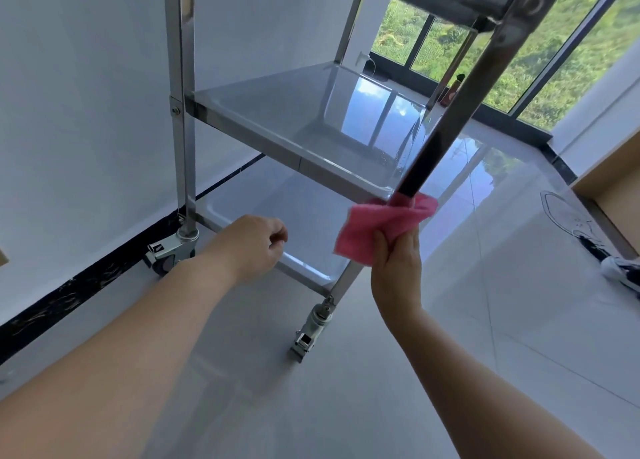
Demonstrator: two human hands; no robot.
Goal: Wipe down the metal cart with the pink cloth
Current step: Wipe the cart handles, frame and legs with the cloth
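Note:
A tall metal cart (277,126) with shiny shelves and caster wheels stands against the white wall. Its near right post (450,112) slants up across the view. My right hand (394,268) grips the pink cloth (377,226), which is wrapped around that post just below the middle shelf's corner. My left hand (252,244) hovers in front of the bottom shelf (304,226), fingers loosely curled, holding nothing. The cloth hides the part of the post beneath it.
Glossy grey floor tiles (311,372) spread around the cart. A black baseboard (69,296) runs along the left wall. A window (519,53) with greenery is behind. A wooden cabinet (616,185) and a black-and-white shoe (623,271) sit at right.

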